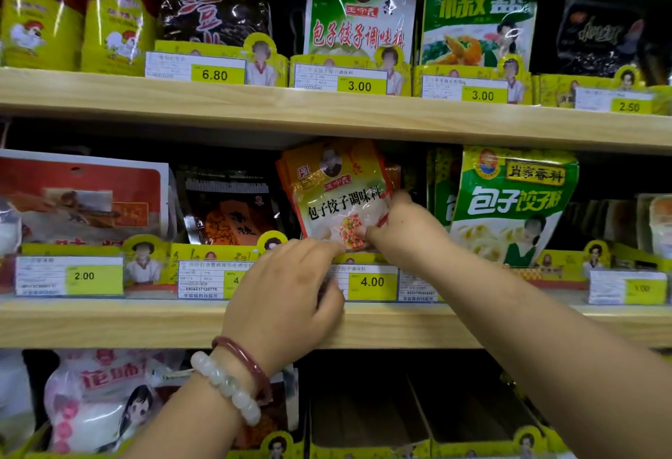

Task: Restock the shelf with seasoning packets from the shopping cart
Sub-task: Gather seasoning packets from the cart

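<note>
Placing step: left hand (287, 287), beaded bracelets at the wrist, has curled fingers at the bottom edge of the orange seasoning packets (338, 193), apparently pinching it, and right hand (400, 229) pinches their lower right corner, seating them in the middle shelf (109, 324) slot above the 4.00 price tag (371, 282). Next, probably: push the bundle down behind the yellow front strip, straighten it, then let go. Packets are glossy, orange-topped, pale below with a food picture, several stacked, tilted left, between a dark packet (232, 211) and a green packet (516, 200).
</note>
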